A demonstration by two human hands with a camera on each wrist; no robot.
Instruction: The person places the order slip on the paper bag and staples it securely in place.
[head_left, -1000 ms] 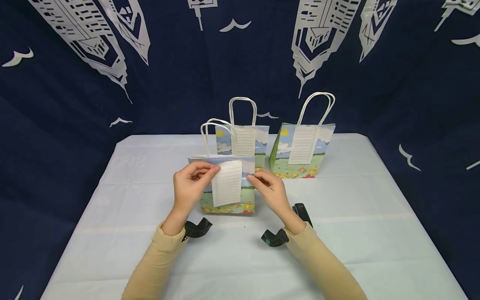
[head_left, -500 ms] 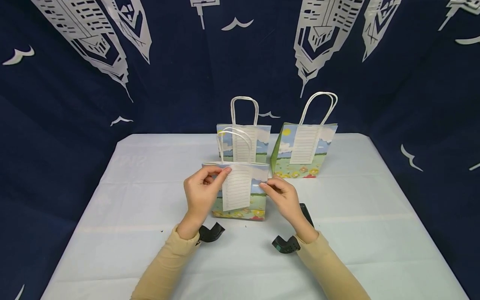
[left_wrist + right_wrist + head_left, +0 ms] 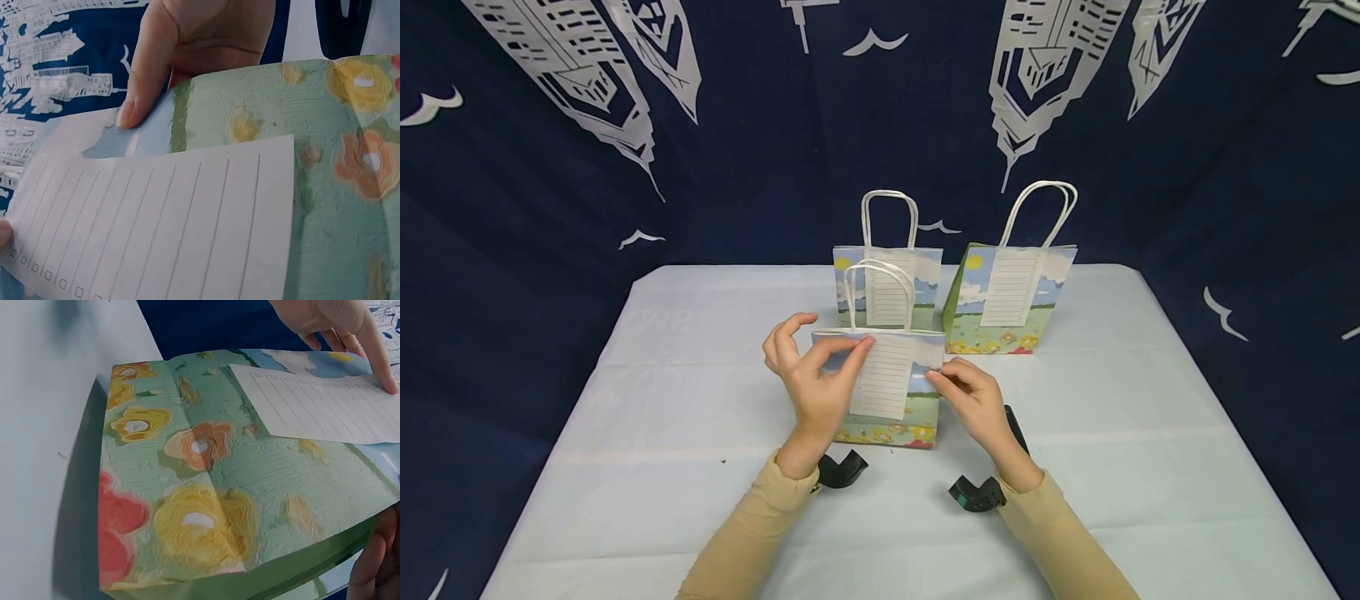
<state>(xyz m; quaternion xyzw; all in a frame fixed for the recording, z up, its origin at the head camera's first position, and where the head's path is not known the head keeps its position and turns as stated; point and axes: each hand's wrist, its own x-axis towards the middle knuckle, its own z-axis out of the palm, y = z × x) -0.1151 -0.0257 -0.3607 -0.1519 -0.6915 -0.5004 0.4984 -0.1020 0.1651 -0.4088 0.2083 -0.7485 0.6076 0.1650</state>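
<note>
A small paper bag (image 3: 925, 412) with a painted meadow and white twisted handles stands near the table's middle. On its front lies a white lined paper slip (image 3: 882, 379) with small checkboxes. My left hand (image 3: 820, 396) has thumb and index finger together at the slip's upper left corner, its other fingers raised. My right hand (image 3: 976, 404) pinches the bag's right side edge, thumb on the front; the left wrist view shows this thumb (image 3: 134, 109) on the printed sky. In the right wrist view, the lower end of the slip (image 3: 300, 409) stands slightly off the bag.
Behind stand two matching bags, one at the back middle (image 3: 928, 292) partly hidden by the front bag and one at the back right (image 3: 1048, 321), each with a lined slip. A white cloth covers the table (image 3: 685, 375); a dark blue patterned curtain (image 3: 760, 167) hangs behind.
Both hands and the front bag have shifted right and slightly nearer. The slip now sits straighter, near the bag's top edge. The left hand's outer fingers have lifted and spread.
</note>
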